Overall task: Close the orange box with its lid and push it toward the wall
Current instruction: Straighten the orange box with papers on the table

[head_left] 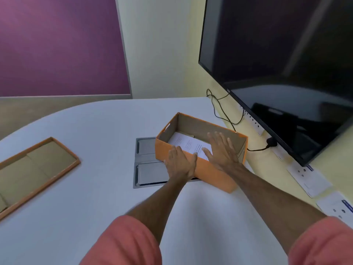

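The orange box stands uncovered on the white table, right of centre, with white printed paper lying inside. Its lid lies upside down far to the left, brown inside facing up. My left hand rests flat on the box's near rim and front wall, fingers apart. My right hand is spread flat over the box's opening, above the paper, its wrist crossing the near rim. Neither hand grips anything.
A grey cable hatch is set into the table under the box's left end. A large dark screen hangs on the yellow wall to the right, with black cables and wall sockets below it.
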Available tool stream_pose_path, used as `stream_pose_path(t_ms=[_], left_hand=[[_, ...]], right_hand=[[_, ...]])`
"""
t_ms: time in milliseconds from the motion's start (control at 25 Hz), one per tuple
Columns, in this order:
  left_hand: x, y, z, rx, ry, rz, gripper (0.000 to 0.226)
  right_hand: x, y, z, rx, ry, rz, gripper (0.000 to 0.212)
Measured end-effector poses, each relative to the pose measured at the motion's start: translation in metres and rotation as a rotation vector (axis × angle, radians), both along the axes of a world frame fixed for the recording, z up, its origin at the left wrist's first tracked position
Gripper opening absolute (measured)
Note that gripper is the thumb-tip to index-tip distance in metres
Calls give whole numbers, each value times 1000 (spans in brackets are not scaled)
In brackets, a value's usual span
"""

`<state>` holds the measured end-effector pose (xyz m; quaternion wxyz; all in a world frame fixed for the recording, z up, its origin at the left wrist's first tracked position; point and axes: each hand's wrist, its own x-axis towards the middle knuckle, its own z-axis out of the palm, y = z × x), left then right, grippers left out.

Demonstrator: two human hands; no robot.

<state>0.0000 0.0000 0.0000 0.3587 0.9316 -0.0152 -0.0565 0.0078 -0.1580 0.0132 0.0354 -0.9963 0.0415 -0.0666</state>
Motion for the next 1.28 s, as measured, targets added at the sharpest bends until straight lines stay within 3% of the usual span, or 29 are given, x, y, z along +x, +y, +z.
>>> stream_pose_path(t_ms=[480, 960, 1280], left_hand=[[73, -75, -54, -232, 333, 342, 104], [103, -24, -80, -319, 198, 294, 87], [119, 14, -77, -337, 92, 167, 63]], right_hand=[[88, -59, -39, -28, 126, 46, 66], [131, -77, -58, 3, 75, -17, 60], [142, -79, -67, 180, 325, -45, 65]])
